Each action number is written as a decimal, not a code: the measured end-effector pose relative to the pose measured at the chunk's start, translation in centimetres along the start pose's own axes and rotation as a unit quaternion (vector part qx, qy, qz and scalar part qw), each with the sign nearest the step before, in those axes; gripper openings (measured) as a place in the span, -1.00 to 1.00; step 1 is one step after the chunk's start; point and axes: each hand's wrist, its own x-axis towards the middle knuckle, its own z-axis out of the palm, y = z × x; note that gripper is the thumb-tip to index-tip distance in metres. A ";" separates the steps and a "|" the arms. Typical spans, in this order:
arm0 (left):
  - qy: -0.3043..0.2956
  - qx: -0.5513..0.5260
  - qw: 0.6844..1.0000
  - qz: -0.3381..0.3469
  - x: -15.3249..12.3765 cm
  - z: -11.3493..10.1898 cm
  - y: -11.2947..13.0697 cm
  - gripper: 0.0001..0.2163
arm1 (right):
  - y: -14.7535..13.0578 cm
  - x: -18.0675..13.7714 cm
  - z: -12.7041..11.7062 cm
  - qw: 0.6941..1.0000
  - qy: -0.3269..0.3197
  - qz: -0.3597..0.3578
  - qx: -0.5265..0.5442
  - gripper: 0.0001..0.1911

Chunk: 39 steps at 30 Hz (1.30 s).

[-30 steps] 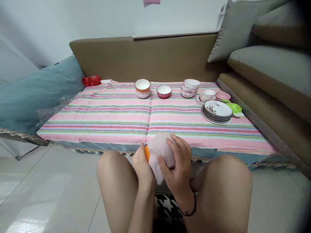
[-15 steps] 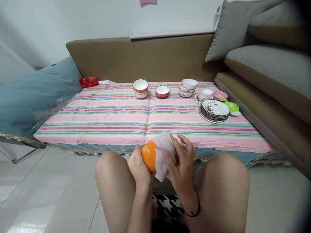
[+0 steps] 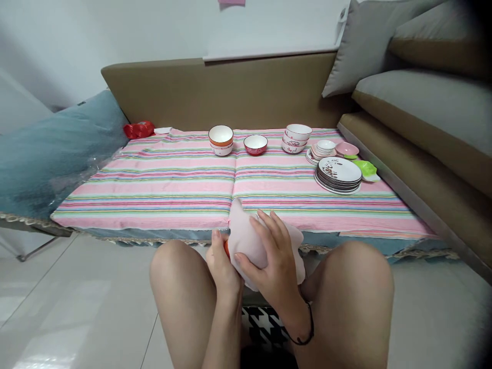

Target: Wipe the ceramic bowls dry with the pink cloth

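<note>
Between my knees, my left hand [image 3: 220,260] grips an orange bowl [image 3: 226,248], of which only a sliver shows. A pale pink cloth [image 3: 248,241] is draped over nearly all of the bowl. My right hand [image 3: 273,261] presses that cloth against the bowl, fingers curled round it. Both hands hover just in front of the near edge of the striped cover [image 3: 172,189].
On the pink striped cover stand an orange-rimmed bowl stack [image 3: 220,140], a red bowl [image 3: 255,144], a white bowl stack [image 3: 295,138], small saucers [image 3: 325,149], a pink dish [image 3: 347,149], a plate stack [image 3: 338,174] and a green dish [image 3: 367,169]. A red bag [image 3: 139,129] lies far left.
The cloth has slid back over the orange bowl, hiding most of it, and my right hand has moved left across the bowl. The view has shifted slightly.
</note>
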 end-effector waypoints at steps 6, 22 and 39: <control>0.033 -0.024 0.999 -0.017 0.2 0.1 0.2 -0.54 | 0.7 -0.2 -0.2 0.992 -0.001 0.078 0.097 -0.29; 0.047 0.012 0.998 -0.038 0.4 0.1 0.8 -0.58 | 2.5 -0.6 0.3 0.980 -0.031 0.087 0.177 -0.48; 0.009 -0.006 0.999 -0.048 0.4 -0.2 0.4 -0.77 | 0.7 0.3 -0.9 0.990 -0.093 -0.105 0.004 -0.44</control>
